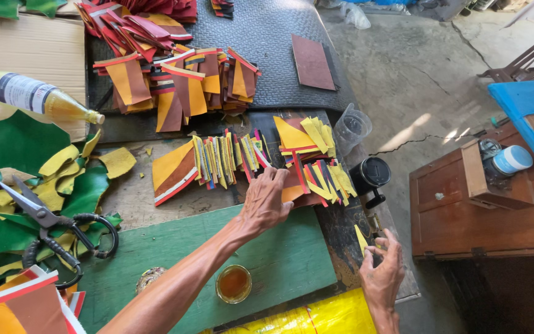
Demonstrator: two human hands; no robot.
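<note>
A small yellow strip [361, 240] was pinched upright between the fingertips of the right hand [381, 275]. Well to its left, the left hand [264, 203] lay with fingers spread flat on the row of coloured leather pieces [242, 162]. Nearer the person sat a glue dish [233, 283]; far left lay scissors [50, 226].

Bright, even daylight fills the sharp head view, sun patches glaring on the cracked grey concrete floor [421, 130] at right, soft shadows under the brown wooden box [465, 210], and wide-angle bending at the edges.
</note>
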